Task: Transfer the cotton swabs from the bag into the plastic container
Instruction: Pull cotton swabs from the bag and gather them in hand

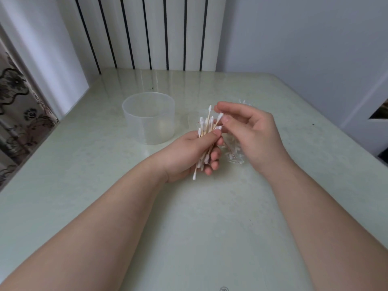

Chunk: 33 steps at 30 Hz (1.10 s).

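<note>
**Hands gather the swabs beside the container**

Our left hand [186,153] grips a splayed bundle of cotton swabs [206,141] over the middle of the table [210,227]. Our right hand [254,133] pinches one upper tip. The bag [235,154] lies crumpled beneath, and the plastic container [149,116] stands just left, seemingly empty. If our grip slackens, stray swabs may slip out and scatter.
</note>
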Motion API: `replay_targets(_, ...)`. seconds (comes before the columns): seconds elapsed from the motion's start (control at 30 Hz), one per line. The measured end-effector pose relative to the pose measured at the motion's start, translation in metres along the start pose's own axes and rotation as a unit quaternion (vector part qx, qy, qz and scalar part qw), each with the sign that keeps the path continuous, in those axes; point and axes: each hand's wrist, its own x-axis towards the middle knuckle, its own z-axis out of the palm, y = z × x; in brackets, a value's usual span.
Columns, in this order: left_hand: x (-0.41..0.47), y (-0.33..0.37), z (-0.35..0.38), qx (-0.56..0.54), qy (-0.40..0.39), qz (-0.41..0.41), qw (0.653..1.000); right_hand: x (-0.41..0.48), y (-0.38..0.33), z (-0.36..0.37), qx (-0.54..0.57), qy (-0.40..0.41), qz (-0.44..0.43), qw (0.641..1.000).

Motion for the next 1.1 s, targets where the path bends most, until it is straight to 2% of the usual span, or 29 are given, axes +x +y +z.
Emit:
replay_targets(0.2, 0.001, -0.003, 0.000, 0.001, -0.002, 0.003, 1.000, 0.000, 0.011, 0.002, -0.091, -0.030, -0.008, 0.995)
replay_targets(0.4, 0.001, -0.004, 0.000, 0.050, 0.001, 0.010, 0.999, 0.000, 0.010, 0.000, -0.049, -0.102, -0.011, 0.994)
replay_targets(0.53, -0.002, -0.002, 0.002, 0.065, 0.004, -0.002, 0.998, -0.005, 0.010, -0.001, -0.106, -0.167, -0.024, 0.980)
replay_targets(0.67, -0.001, -0.001, 0.002, 0.028, 0.006, 0.004, 1.000, -0.008, 0.008, 0.002, -0.054, -0.142, -0.019, 0.988)
replay_targets(0.73, -0.002, -0.001, 0.003, 0.020, 0.005, 0.002, 1.000, -0.005, 0.010, 0.001, -0.066, -0.128, -0.020, 0.989)
replay_targets(0.87, -0.002, 0.000, 0.004, 0.035, 0.014, 0.003, 0.999, -0.010, 0.007, 0.000, -0.108, -0.154, -0.036, 0.982)
replay_targets(0.93, -0.002, 0.001, 0.004, 0.020, 0.040, 0.004, 0.999, -0.012, 0.005, 0.000, -0.113, -0.175, -0.036, 0.977)
replay_targets(1.1, 0.000, 0.004, 0.005, -0.106, 0.111, -0.023, 0.988, -0.011, 0.008, 0.001, -0.269, -0.221, -0.051, 0.936)
